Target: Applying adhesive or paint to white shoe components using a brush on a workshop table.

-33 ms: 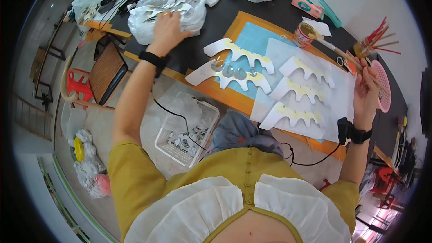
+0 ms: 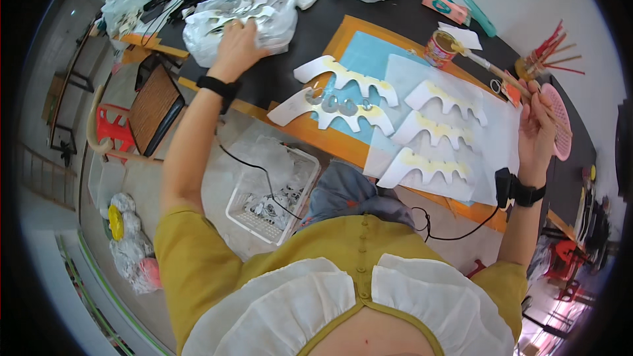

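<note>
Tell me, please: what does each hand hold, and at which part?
The right hand holds a brush by its handle's near end. The left hand rests in a white plastic bag; a grip cannot be told.

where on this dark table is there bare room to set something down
Bare dark table top shows between the crinkled white plastic bag under the left hand and the orange board, and behind the board toward the pink packet. It is crowded on the board, covered by white wavy cut-outs, and by the right hand, which holds a brush near the small tin can.
</note>
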The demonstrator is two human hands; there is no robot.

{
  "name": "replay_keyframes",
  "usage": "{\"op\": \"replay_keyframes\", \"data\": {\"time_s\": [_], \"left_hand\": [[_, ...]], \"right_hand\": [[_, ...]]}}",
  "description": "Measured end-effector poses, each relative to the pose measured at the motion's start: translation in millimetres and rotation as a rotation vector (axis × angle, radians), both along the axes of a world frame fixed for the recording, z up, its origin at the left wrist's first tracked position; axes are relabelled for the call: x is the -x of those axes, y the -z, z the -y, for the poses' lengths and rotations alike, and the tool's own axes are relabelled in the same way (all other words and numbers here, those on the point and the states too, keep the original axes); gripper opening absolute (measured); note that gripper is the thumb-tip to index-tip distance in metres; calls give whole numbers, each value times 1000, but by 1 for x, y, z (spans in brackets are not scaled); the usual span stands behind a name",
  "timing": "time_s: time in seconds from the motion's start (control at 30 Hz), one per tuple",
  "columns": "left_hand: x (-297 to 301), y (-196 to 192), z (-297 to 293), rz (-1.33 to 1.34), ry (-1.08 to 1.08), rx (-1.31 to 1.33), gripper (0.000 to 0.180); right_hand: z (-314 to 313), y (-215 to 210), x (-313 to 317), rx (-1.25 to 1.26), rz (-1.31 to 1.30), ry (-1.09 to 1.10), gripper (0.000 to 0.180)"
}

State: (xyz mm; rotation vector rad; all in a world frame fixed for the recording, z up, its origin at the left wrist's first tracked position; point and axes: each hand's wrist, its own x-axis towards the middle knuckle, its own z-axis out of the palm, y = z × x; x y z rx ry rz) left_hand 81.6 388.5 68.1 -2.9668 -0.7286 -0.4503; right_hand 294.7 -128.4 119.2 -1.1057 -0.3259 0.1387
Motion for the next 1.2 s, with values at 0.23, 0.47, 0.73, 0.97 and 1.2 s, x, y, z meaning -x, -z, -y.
{"op": "replay_keyframes", "data": {"time_s": [0.23, 0.47, 0.73, 0.97, 1.2], "left_hand": [[0, -45, -45, 90, 240, 91, 17], [-31, -121, -17, 303, 416, 152, 22], [-71, -110, 33, 173, 504, 237, 27], [-127, -65, 79, 9, 801, -180, 25], [-155, -29, 128, -279, 828, 596, 73]], "right_hand": [[19, -7, -32, -102, 47, -34, 14], [28, -4, -39, -143, 18, -8, 13], [38, 1, -35, -124, -14, 20, 17], [43, -3, -41, -68, 22, 56, 18], [13, -12, -42, 145, 234, 42, 19]]}}
